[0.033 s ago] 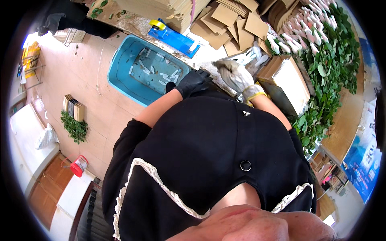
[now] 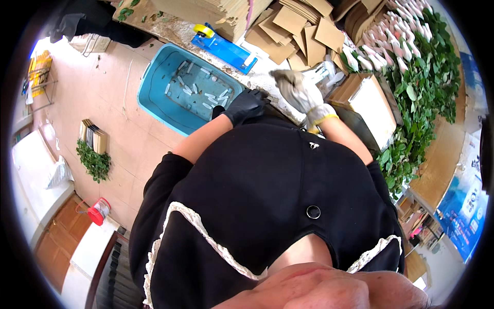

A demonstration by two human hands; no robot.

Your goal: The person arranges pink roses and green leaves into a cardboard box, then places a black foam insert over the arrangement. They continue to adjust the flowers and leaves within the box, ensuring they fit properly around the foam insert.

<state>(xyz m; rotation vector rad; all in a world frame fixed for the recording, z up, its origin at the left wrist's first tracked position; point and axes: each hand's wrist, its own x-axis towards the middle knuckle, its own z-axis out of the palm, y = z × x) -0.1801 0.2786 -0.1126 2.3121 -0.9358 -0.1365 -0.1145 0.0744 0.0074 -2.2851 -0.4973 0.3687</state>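
My left hand, in a black glove, is at the table's near edge, beside the right end of a blue plastic tub. Its fingers are bent and closed; what they hold, if anything, is hidden. In a whitish work glove with a dirty fingertip area, my right hand is raised over the table edge, right of the left hand and apart from it. The right fingers are pressed together, and I cannot make out anything in them. Several small white strips lie on the tub's bottom.
Beyond the hands are a blue tape dispenser with yellow tape and loose brown cardboard pieces. At right stand a cardboard-sided box and a heap of leafy stems with flower heads in pale sleeves. A wrapped bunch is on the floor.
My right hand has shifted slightly away from me and to the left. The left hand keeps its place at the table edge.
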